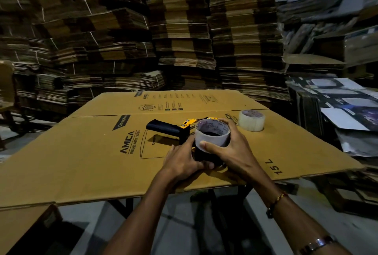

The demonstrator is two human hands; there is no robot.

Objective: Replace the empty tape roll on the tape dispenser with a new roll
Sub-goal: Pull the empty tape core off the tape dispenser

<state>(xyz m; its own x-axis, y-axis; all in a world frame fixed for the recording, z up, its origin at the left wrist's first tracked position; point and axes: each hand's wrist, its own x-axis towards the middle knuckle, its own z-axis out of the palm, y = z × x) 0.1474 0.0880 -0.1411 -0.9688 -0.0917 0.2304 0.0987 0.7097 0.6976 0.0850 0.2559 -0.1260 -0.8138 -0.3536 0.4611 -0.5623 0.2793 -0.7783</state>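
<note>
A person is standing at a counter covered by a large flattened brown cardboard carton [86, 158], both hands working at its middle. The right hand [229, 150] is curling its fingers and thumb round a clear tape roll with a printed cardboard core [212, 135], holding it upright just above a black-handled tape dispenser with a yellow metal frame [169, 129]. The left hand [182, 157] is gripping the dispenser's black body from the near side, fingers wrapped under it; the dispenser is lying on the carton with its handle pointing left. A second clear tape roll with a printed core [252, 120] is sitting on the carton, apart, farther back to the right.

Black printing on the carton is reading "AMICA storage water heaters" and "Crompton", with "15 L" near the right edge; the smaller lines farther back are too small to read. Lettering on both roll cores is blurred. Tall stacks of flattened brown cardboard [180, 29] are filling the background.
</note>
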